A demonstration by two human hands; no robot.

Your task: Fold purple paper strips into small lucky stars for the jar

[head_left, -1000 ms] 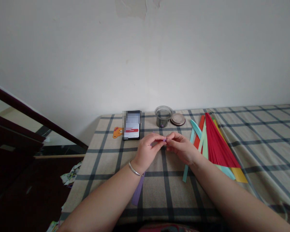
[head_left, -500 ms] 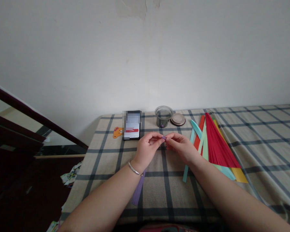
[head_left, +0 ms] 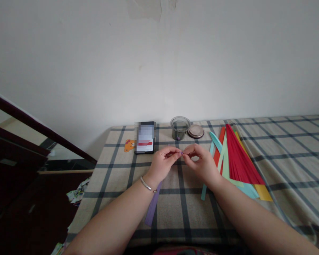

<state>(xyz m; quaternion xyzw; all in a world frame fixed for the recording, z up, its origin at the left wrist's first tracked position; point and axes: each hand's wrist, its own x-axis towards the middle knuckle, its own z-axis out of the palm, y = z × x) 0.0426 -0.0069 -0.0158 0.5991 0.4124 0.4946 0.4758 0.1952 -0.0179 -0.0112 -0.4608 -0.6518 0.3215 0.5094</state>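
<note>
From my station I read the head feed: both hands meet over the middle of the tabletop (head_left: 168,203), fingertips nearly touching. Left hand (head_left: 162,163) – thumb and forefinger pinch a small purple piece (head_left: 181,153); right hand (head_left: 202,163) grips its other end likewise. The fingers hide most of it, so I cannot tell its shape. A silver bangle (head_left: 145,183) sits on the left wrist.

A purple strip (head_left: 152,209) lies partly under the left forearm, towards the near edge. Near the far left corner: a phone (head_left: 145,138), with an orange bear cutout (head_left: 128,146) beside it. By the far edge, a clear cup (head_left: 179,128) stands upright next to a round lid (head_left: 196,131). Right of the hands – red strips (head_left: 239,161) fanned over yellow paper (head_left: 265,194).
</note>
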